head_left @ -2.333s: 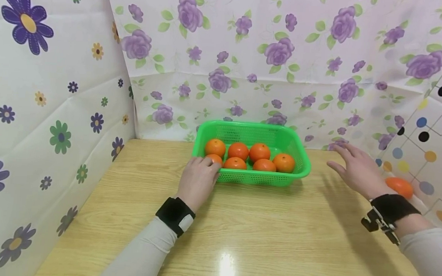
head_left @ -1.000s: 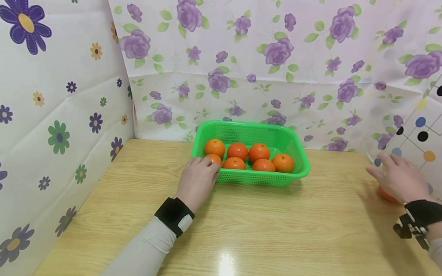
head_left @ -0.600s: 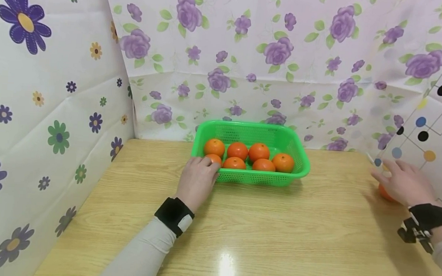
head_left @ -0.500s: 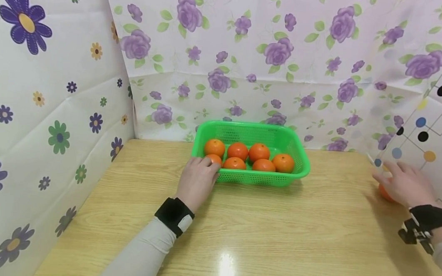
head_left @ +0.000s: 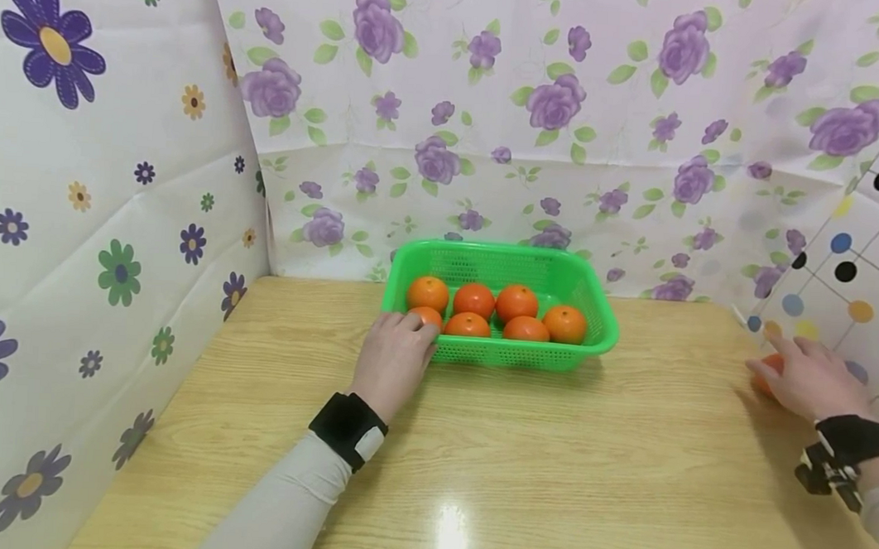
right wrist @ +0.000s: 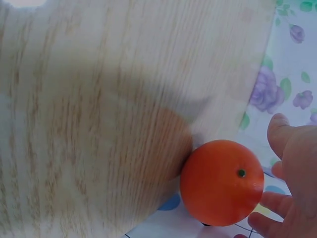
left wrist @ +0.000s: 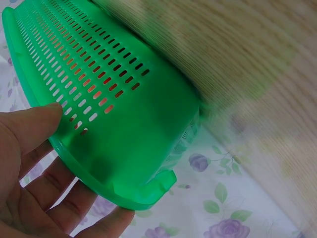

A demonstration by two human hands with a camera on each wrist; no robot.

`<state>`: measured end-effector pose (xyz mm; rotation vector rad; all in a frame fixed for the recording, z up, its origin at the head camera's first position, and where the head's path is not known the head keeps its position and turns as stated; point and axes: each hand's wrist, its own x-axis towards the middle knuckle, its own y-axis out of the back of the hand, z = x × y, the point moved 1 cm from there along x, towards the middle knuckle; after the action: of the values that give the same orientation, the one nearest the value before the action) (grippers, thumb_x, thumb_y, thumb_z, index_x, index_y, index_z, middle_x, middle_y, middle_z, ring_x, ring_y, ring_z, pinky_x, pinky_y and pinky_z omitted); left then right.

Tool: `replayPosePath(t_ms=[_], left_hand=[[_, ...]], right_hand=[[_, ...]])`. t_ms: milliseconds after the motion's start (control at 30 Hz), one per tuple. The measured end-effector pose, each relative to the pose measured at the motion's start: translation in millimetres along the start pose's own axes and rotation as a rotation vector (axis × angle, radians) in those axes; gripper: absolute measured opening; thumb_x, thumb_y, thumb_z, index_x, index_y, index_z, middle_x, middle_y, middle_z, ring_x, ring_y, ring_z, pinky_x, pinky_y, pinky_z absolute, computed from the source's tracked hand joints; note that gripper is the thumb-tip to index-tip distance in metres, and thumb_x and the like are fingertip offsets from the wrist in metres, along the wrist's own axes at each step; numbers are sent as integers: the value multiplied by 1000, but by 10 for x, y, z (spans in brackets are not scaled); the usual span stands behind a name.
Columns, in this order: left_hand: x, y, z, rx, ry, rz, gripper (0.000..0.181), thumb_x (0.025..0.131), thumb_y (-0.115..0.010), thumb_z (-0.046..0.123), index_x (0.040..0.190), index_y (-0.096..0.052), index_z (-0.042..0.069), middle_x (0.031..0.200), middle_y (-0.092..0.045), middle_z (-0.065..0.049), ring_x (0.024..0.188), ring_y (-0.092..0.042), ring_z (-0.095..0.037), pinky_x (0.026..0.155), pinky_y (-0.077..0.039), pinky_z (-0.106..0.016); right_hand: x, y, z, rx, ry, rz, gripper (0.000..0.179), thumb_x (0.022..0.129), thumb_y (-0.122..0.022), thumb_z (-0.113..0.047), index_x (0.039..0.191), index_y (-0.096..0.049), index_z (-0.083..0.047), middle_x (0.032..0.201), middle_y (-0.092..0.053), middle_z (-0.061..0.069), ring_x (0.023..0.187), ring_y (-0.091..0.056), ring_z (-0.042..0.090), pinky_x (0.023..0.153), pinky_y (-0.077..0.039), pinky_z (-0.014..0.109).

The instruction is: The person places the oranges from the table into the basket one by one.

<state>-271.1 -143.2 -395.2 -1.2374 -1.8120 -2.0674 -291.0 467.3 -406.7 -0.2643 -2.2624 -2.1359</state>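
A green plastic basket [head_left: 510, 356] sits on the table with several oranges [head_left: 516, 303] inside. At its near left corner my left hand [head_left: 393, 359] grips the rim. In the left wrist view the thumb [left wrist: 44, 121] presses the perforated outer wall while the fingers wrap over the rim. Far to the right lies a single orange [head_left: 766, 376], partly covered by my right hand [head_left: 814, 379] in the head view. The right wrist view has this orange [right wrist: 223, 183] beside loosely spread fingers; the thumb [right wrist: 280, 131] stands apart from it.
The wooden table [head_left: 549, 463] ends at a flowered sheet [head_left: 493, 103] behind the basket. Another printed sheet [head_left: 144, 209] rises on the left, and a dotted sheet [head_left: 878, 297] closes the right side, close to the lone orange.
My right hand has moved rightward and slightly down, from beside the basket to the lone orange, then shifted only slightly. The left hand and the basket have stayed in place.
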Motion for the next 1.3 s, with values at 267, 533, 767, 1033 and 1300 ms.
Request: replayPosePath(t_ms=[267, 533, 767, 1033, 1300], left_hand=[[-2, -4, -5, -5, -5, 18, 14, 86, -77, 24, 96, -70, 16, 91, -63, -1, 81, -58, -25, 80, -45, -37], [-2, 1, 2, -6, -5, 20, 14, 86, -77, 23, 95, -69, 16, 90, -63, -1, 80, -58, -25, 79, -44, -37], [-5, -1, 0, -3, -9, 26, 15, 85, -77, 24, 95, -69, 16, 90, -63, -1, 80, -58, -25, 79, -45, -38], [-9, 5, 1, -7, -8, 20, 14, 86, -77, 23, 96, -69, 16, 90, -63, -1, 80, -58, -24, 78, -44, -37], [-5, 6, 4, 0, -6, 14, 14, 86, -76, 23, 96, -70, 16, 92, -64, -1, 80, -58, -24, 78, -44, -36]], right_hand=[[-10, -46, 8, 9, 14, -5, 107, 88, -27, -83, 158, -19, -2, 142, -22, 44, 124, -21, 65, 95, -18, 79], [-11, -124, 12, 1, 19, 8, 105, 90, -32, -80, 156, -23, 0, 142, -24, 42, 124, -19, 66, 98, -14, 77], [1, -154, 38, -3, 2, 14, 99, 92, -39, -75, 154, -27, 1, 142, -25, 42, 124, -20, 65, 98, -16, 77], [-34, -121, 15, -9, -25, -4, 80, 95, -60, -48, 148, -31, 4, 140, -24, 41, 123, -21, 64, 95, -22, 78], [-77, -88, -8, -11, 3, 23, 73, 89, -69, -29, 144, -35, 4, 136, -27, 41, 121, -24, 62, 94, -24, 77]])
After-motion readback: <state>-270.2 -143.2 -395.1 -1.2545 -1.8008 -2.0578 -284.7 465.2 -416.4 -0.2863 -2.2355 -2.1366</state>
